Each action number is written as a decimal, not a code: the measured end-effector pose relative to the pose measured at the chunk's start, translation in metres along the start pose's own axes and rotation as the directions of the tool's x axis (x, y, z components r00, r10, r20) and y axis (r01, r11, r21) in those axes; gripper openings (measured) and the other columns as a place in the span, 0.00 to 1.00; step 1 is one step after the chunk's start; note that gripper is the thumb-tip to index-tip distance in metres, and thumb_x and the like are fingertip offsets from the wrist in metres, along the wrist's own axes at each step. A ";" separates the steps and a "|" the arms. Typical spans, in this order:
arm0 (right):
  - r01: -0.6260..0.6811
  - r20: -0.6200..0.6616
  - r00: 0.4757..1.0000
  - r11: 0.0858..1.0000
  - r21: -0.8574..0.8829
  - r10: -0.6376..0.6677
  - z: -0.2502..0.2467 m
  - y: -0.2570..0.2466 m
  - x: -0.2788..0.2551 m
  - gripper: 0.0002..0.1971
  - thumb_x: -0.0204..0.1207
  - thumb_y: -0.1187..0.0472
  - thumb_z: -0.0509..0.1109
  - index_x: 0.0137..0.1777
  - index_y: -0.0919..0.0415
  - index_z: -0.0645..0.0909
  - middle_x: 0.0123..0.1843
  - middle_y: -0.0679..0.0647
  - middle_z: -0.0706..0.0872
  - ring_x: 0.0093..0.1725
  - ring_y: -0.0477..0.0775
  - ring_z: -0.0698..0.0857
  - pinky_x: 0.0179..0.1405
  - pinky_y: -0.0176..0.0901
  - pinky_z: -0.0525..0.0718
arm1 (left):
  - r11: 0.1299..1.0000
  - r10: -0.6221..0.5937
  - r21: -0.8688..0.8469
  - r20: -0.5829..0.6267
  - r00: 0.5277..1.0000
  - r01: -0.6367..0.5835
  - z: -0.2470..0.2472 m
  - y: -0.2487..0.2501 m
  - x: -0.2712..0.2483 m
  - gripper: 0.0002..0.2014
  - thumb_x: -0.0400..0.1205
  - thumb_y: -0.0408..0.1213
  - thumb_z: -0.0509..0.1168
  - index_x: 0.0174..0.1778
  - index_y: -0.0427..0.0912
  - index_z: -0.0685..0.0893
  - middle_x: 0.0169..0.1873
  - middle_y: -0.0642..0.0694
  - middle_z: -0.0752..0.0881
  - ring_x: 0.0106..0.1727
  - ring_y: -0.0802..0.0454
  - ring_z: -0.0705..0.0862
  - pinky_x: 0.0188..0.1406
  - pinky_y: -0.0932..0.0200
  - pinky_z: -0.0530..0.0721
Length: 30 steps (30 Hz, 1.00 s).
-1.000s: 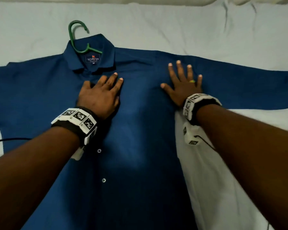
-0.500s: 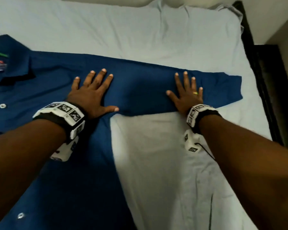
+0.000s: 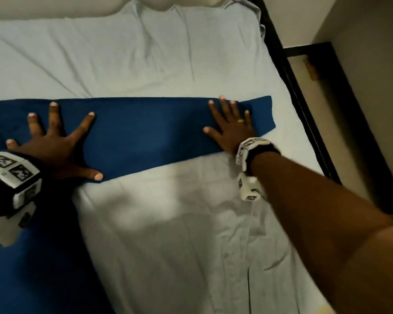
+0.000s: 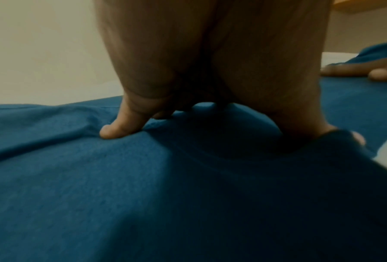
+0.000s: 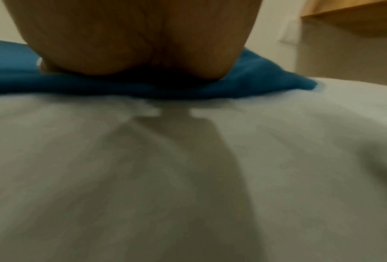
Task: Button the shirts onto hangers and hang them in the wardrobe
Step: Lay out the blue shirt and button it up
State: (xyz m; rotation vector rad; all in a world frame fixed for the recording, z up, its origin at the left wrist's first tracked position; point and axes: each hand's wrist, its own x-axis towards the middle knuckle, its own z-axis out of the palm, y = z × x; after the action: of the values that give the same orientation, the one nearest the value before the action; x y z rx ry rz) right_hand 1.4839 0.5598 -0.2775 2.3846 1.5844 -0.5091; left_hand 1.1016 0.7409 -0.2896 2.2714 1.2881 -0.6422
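the blue shirt lies spread flat on the bed, one sleeve stretched straight out toward 3 o'clock, its cut end near the mattress edge. the body fills the frame from 9 down to 7 o'clock, cloth smooth with slight creases.

We are seeing a pale bedsheet lying wrinkled, a dark bed frame running along its right edge.
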 end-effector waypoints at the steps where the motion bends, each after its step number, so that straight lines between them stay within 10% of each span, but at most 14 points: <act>1: -0.018 0.024 1.000 1.000 -0.004 0.018 -0.005 0.022 0.001 0.38 0.84 0.32 0.50 0.88 0.40 0.37 0.90 0.47 0.35 0.89 0.57 0.39 0.86 0.65 0.44 | 1.000 -0.007 -0.005 0.001 1.000 0.007 0.002 -0.001 0.001 0.74 0.32 0.91 0.60 0.73 0.86 0.26 0.85 0.38 0.26 0.84 0.20 0.33 0.74 0.11 0.53; 4: 0.050 0.007 0.999 0.964 0.261 -0.054 -0.031 0.045 0.002 0.32 0.88 0.46 0.60 0.89 0.48 0.54 0.90 0.54 0.55 0.88 0.56 0.55 0.86 0.49 0.54 | 1.000 -0.004 0.000 -0.029 1.000 0.004 0.005 -0.003 0.001 0.75 0.31 0.91 0.59 0.75 0.86 0.28 0.74 0.51 0.11 0.83 0.15 0.41 0.73 0.11 0.57; 7: -0.025 -0.343 0.892 0.788 0.615 0.296 -0.060 0.065 0.007 0.17 0.87 0.63 0.62 0.73 0.57 0.82 0.68 0.54 0.86 0.69 0.52 0.84 0.70 0.31 0.74 | 0.999 0.027 0.033 -0.052 0.998 -0.026 0.011 -0.010 0.005 0.75 0.31 0.92 0.58 0.78 0.84 0.33 0.61 0.60 0.04 0.80 0.11 0.48 0.72 0.11 0.59; 11: -0.227 -0.143 0.934 0.851 0.473 0.328 -0.062 0.098 0.010 0.23 0.85 0.61 0.67 0.79 0.53 0.76 0.74 0.58 0.82 0.72 0.59 0.80 0.70 0.38 0.73 | 1.000 0.021 0.011 -0.045 0.999 -0.020 0.012 -0.008 0.007 0.76 0.31 0.92 0.56 0.80 0.83 0.35 0.68 0.58 0.06 0.80 0.10 0.47 0.70 0.10 0.59; 18: -0.426 -0.038 0.876 0.810 0.404 0.480 -0.052 0.121 0.023 0.11 0.81 0.58 0.74 0.52 0.66 0.89 0.51 0.64 0.89 0.55 0.66 0.87 0.50 0.41 0.76 | 1.000 -0.006 -0.022 -0.007 1.000 0.005 0.002 0.002 0.000 0.74 0.30 0.92 0.58 0.72 0.87 0.26 0.86 0.42 0.28 0.83 0.18 0.37 0.74 0.12 0.56; 24: -0.627 -0.042 0.767 0.763 0.158 0.640 -0.062 0.050 0.029 0.24 0.81 0.58 0.63 0.78 0.59 0.72 0.82 0.70 0.67 0.81 0.72 0.67 0.79 0.69 0.66 | 0.999 -0.050 0.006 0.083 0.995 0.049 -0.015 0.016 -0.014 0.69 0.45 0.85 0.68 0.69 0.86 0.21 0.82 0.50 0.19 0.86 0.27 0.31 0.70 0.08 0.55; 27: -0.220 -0.143 0.965 0.975 0.027 0.221 -0.043 -0.049 0.008 0.38 0.84 0.44 0.59 0.89 0.46 0.44 0.90 0.59 0.37 0.88 0.64 0.39 0.78 0.79 0.38 | 0.999 -0.049 0.023 0.111 0.993 0.047 -0.014 0.014 -0.012 0.69 0.46 0.84 0.69 0.69 0.86 0.20 0.81 0.51 0.17 0.85 0.28 0.29 0.70 0.08 0.54; 30: 0.179 -0.002 0.984 0.984 0.018 -0.179 -0.005 -0.123 -0.019 0.36 0.84 0.32 0.48 0.85 0.33 0.32 0.88 0.44 0.28 0.87 0.58 0.32 0.77 0.79 0.32 | 1.000 -0.024 0.011 0.084 0.996 0.023 -0.012 0.012 -0.014 0.70 0.46 0.85 0.68 0.70 0.85 0.21 0.82 0.50 0.18 0.85 0.27 0.30 0.69 0.07 0.54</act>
State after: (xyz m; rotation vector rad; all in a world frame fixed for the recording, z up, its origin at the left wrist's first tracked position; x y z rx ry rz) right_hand 1.3648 0.5932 -0.2657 2.2665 1.8129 -0.5589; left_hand 1.1078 0.7336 -0.2700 2.2161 1.2758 -0.7460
